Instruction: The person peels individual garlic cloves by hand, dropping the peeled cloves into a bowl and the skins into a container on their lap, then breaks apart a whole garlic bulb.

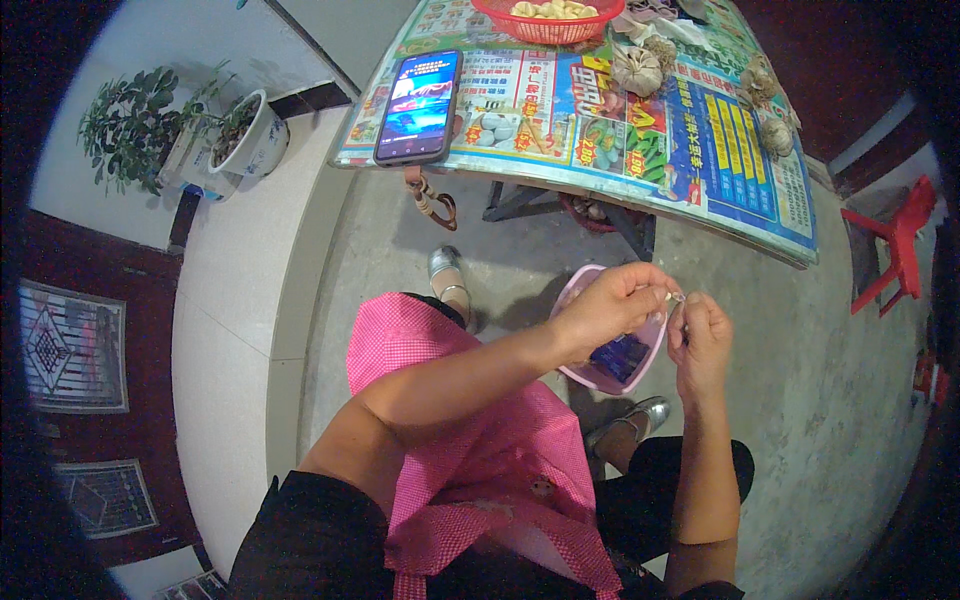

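Above a pink plastic basin (580, 375) on the floor, my left hand (611, 307) and my right hand (699, 337) meet at the fingertips. Between them is a small pale piece, seemingly a garlic clove (673, 297), largely covered by the fingers. The left fingertips pinch it on one side, the right thumb and fingers on the other. Something dark blue (619, 357) lies inside the basin. On the table stands a red plastic basket (551, 28) of peeled garlic cloves (555, 10). Whole garlic bulbs (637, 70) lie to its right.
The table (525, 169) is covered with printed sheets and holds a smartphone (418, 109) with a lit screen, its strap hanging over the edge. A red plastic stool (896, 244) is at the right. Potted plants (251, 139) stand on the ledge at the left.
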Demonstrator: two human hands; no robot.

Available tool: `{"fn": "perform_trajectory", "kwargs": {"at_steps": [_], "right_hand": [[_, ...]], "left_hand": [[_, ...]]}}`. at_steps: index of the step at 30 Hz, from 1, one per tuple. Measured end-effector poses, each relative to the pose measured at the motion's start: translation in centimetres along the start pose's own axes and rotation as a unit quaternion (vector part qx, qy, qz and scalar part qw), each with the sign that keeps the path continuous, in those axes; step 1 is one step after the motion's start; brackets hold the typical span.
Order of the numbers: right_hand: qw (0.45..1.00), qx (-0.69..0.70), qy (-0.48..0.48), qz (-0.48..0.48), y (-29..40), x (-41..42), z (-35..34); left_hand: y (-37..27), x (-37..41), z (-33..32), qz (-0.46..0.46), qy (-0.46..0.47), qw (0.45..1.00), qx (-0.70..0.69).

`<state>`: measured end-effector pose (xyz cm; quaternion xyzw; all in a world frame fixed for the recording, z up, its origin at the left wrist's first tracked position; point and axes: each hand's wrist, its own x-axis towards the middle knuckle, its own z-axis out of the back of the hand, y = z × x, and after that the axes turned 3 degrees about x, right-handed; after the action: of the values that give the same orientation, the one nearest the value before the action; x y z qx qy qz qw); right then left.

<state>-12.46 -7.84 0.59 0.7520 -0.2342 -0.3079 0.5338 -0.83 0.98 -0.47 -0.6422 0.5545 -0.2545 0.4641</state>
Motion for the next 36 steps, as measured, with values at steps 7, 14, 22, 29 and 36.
{"fn": "perform_trajectory", "kwargs": {"at_steps": [7,14,22,29,36], "right_hand": [[0.999,0.001,-0.027,-0.032,0.1,0.4,1.2],[0.990,-0.117,0.073,-0.033,-1.7,0.8,1.6],[0.948,-0.312,0.061,0.032,-1.2,0.5,0.9],[0.988,-0.138,-0.021,0.070,-0.8,0.9,1.0],[0.991,-0.107,0.021,0.074,-0.8,0.8,0.6]], "left_hand": [[-0.2,0.4,0.9,0.026,0.030,0.983,-0.178],[-1.1,0.2,1.2,0.025,0.025,0.969,-0.246],[-1.5,-0.1,1.3,0.052,0.011,0.975,-0.216],[-0.1,0.0,1.1,0.063,-0.018,0.989,-0.130],[1.6,0.2,1.3,0.073,-0.060,0.993,-0.070]]}}
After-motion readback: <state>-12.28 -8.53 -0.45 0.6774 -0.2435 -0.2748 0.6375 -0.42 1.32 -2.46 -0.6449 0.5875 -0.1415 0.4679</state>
